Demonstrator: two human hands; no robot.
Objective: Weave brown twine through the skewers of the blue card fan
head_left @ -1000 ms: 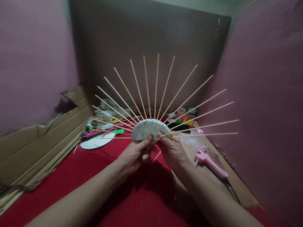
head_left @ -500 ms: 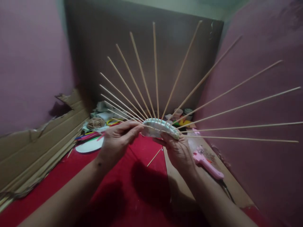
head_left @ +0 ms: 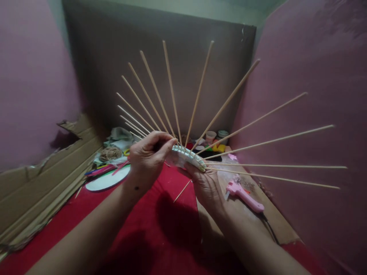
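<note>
A pale round disc [head_left: 186, 154] is held up in front of me, tilted, its rim wrapped in a light band. Several thin wooden sticks [head_left: 197, 91] fan out from that rim, up and to both sides. My right hand [head_left: 205, 181] is closed on the disc's near right edge, thumb on top and fingers underneath. At the disc's left end my left hand [head_left: 151, 158] is closed in a pinch, thumb and forefinger together by the rim. Whatever lies between those fingertips is too small to make out. Part of the disc is hidden behind my left hand.
A pink glue gun [head_left: 243, 196] lies on a wooden board [head_left: 212, 225] at right. On the red cloth [head_left: 137, 233] are a loose stick [head_left: 182, 191] and a white oval piece [head_left: 107, 179]. Behind are a twine ball [head_left: 110, 154] and cups [head_left: 210, 135]. Cardboard [head_left: 43, 183] stands left.
My left hand has moved up and right to the rim of the disc. The disc and its sticks have turned slightly clockwise and shifted left in view, as has the background.
</note>
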